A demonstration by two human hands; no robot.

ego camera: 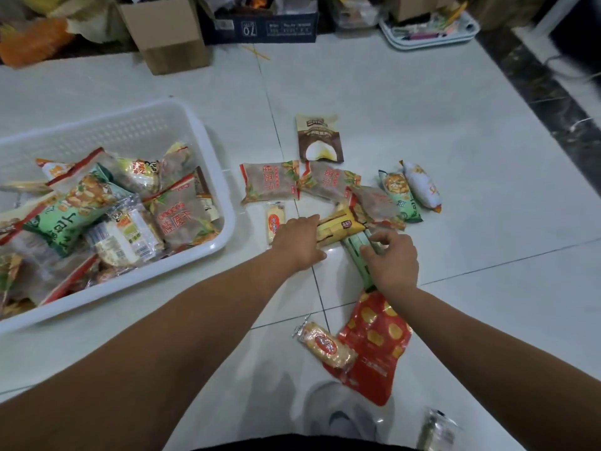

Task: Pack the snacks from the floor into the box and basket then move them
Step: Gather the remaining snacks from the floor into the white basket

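A white plastic basket (pixel 208 138) on the left holds several snack packets. More snacks lie scattered on the tiled floor in the middle. My left hand (pixel 297 242) rests on the near end of a yellow packet (pixel 344 224), fingers curled around its edge. My right hand (pixel 392 260) closes on a green packet (pixel 356 249) just beside it. Two brown dried-fruit packets (pixel 270 182) lie beyond, with a brown-and-white pouch (pixel 320 138) behind them. A red pouch (pixel 374 346) and a wrapped rice cracker (pixel 327 345) lie close to me.
Cardboard boxes (pixel 169 30), a dark box (pixel 276 26) and a white tray (pixel 429 30) line the far wall. A green bag and a white bag (pixel 422 187) lie at the right of the pile. My shoe (pixel 344 415) and a clear wrapped item (pixel 437 432) are at the bottom.
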